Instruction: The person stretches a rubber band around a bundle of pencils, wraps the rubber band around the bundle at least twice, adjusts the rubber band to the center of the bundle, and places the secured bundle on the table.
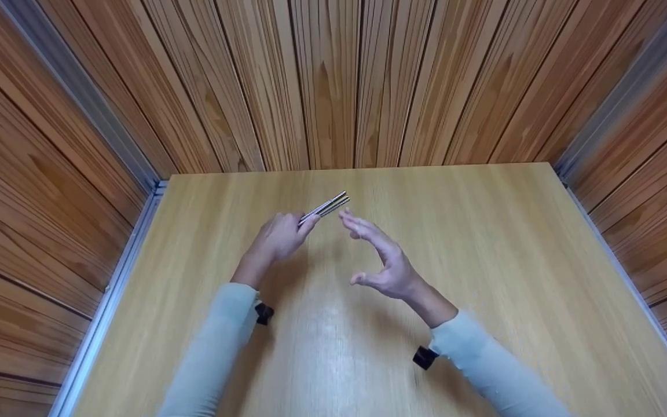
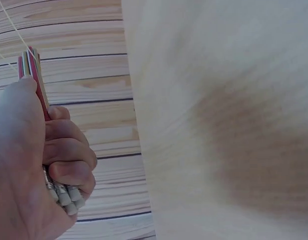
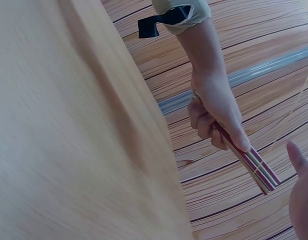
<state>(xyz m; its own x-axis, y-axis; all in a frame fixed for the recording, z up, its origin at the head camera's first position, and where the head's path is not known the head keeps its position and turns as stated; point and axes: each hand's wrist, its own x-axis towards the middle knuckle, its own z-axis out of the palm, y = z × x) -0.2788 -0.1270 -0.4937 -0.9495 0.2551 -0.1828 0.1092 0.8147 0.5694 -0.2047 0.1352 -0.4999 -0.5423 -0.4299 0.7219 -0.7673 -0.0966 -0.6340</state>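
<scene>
My left hand (image 1: 283, 234) grips a bundle of several pencils (image 1: 329, 205) with striped barrels, held above the table. In the left wrist view, white eraser ends (image 2: 68, 200) stick out below the curled fingers. The thumb lies along the barrels. A thin yellowish rubber band (image 3: 293, 104) crosses the bundle near its far end and stretches away, out of the right wrist view. My right hand (image 1: 388, 263) is just right of the pencil tips, its fingers extended and thumb spread apart. Whether the band loops over those fingers cannot be seen.
The wooden table (image 1: 513, 243) lies beneath both hands. Wood-plank walls (image 1: 333, 87) stand at the back and both sides, with metal rails (image 1: 116, 278) along the edges. A small black block (image 1: 425, 357) is attached at each wrist.
</scene>
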